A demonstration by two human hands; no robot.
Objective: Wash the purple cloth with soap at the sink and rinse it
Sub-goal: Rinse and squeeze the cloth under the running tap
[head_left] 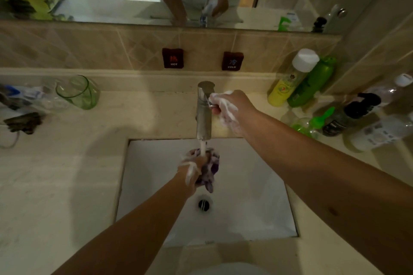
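The purple cloth (210, 168) is bunched up and covered in white suds, held over the white sink (257, 196) by my left hand (193, 167). A stream of water falls from the steel tap (204, 116) straight onto the cloth and my fingers. My right hand (230, 107), also foamy, grips the small lever on the right side of the tap. The drain (203, 205) lies just below the cloth.
A green glass (78, 95) and toiletries stand on the counter at the left. Yellow and green bottles (299, 80), a black pump bottle (353, 114) and a clear bottle crowd the right. Hot and cold labels are on the tiled wall, with a mirror above.
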